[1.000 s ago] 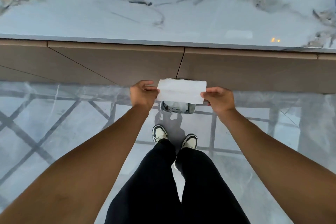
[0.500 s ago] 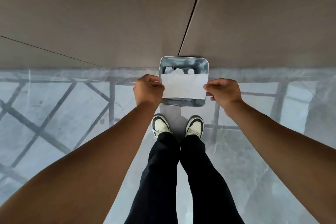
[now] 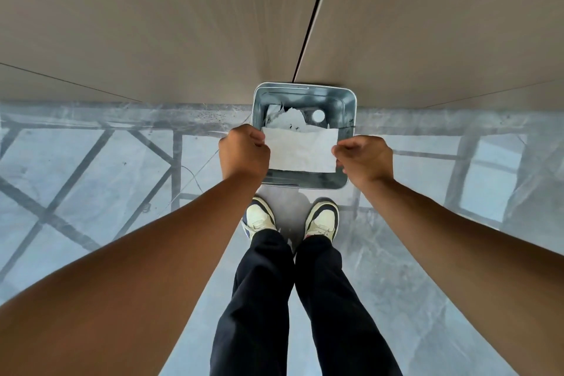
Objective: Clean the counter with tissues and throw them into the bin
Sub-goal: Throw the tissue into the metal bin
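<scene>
A flat white tissue (image 3: 300, 149) is stretched between my two hands, right above the open mouth of a square metal bin (image 3: 348, 107). My left hand (image 3: 244, 151) pinches the tissue's left edge. On the right edge, my right hand (image 3: 364, 157) does the same. The bin stands on the floor against the cabinet front, and crumpled white tissue (image 3: 290, 119) lies inside it. The counter top is out of view.
Brown cabinet fronts (image 3: 152, 24) with a dark vertical gap fill the top of the view. My two shoes (image 3: 322, 220) stand just in front of the bin on a glossy grey floor (image 3: 91, 177) that reflects a lattice pattern.
The view has tilted down from the counter to the bin. Both hands have lowered the tissue closer over the bin's mouth, still holding it by both edges.
</scene>
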Available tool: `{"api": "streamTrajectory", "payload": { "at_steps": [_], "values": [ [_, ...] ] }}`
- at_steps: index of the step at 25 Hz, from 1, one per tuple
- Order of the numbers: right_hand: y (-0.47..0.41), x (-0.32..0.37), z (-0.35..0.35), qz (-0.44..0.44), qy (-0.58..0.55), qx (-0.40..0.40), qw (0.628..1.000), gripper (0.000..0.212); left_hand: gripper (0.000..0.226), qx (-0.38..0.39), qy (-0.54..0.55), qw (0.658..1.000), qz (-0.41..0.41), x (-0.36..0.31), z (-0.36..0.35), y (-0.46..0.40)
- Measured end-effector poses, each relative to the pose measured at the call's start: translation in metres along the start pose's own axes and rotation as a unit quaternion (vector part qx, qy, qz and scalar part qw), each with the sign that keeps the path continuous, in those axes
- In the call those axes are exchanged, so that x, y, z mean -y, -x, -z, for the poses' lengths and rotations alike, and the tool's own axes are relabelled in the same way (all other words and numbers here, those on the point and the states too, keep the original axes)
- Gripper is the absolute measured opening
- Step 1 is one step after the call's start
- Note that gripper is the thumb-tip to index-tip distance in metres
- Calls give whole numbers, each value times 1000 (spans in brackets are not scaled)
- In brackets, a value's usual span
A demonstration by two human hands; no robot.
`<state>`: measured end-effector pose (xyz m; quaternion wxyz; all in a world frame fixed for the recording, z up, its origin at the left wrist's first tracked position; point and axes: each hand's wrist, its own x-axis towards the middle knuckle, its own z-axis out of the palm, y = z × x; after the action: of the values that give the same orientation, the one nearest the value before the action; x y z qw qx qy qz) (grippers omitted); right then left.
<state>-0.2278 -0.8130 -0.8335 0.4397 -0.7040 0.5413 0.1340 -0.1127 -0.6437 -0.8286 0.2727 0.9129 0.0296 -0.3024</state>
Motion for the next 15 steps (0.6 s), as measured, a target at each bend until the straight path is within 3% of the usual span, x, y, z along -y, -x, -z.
{"api": "streamTrajectory", "payload": {
  "at_steps": [11, 15],
  "values": [
    [37, 27, 39, 5, 19, 13, 1000, 17, 38, 70, -31, 997, -16, -29, 49, 37],
    [66, 54, 75, 78, 112, 40, 990, 34, 54, 126, -144, 981, -43, -56, 90, 60]
  ]
}}
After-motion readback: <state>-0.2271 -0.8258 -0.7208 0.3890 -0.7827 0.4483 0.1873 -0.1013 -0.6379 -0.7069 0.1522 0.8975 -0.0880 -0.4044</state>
